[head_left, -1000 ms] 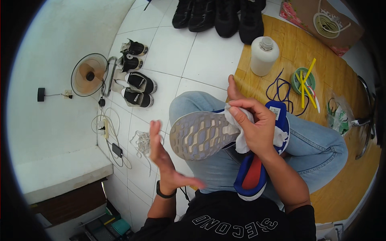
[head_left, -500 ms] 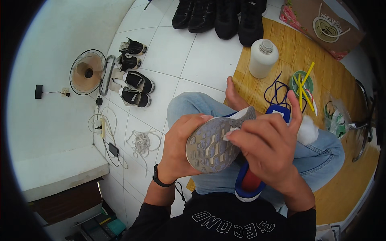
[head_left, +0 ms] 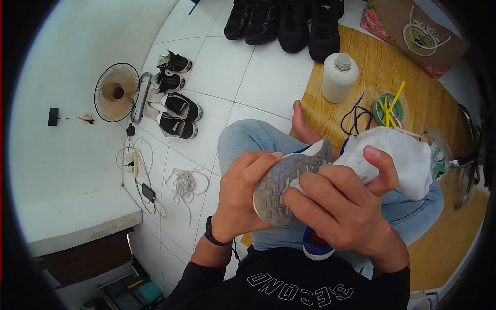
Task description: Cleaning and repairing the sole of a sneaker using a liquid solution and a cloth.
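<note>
The shoe [head_left: 289, 186] is turned grey sole up over the person's lap, just below the middle of the view, so its tread faces the white cloth [head_left: 398, 155]. The left hand [head_left: 240, 199] cups the heel end from nine o'clock, fingers curled tight around the sole's edge to steady it. The right hand [head_left: 341, 206] comes in from four o'clock, wrist bent, fingers bunched on the cloth and pressing it to the tread, thumb raised; its blue upper is probably underneath, mostly hidden. A white bottle [head_left: 338, 77] stands at twelve o'clock on the wooden mat [head_left: 372, 62].
</note>
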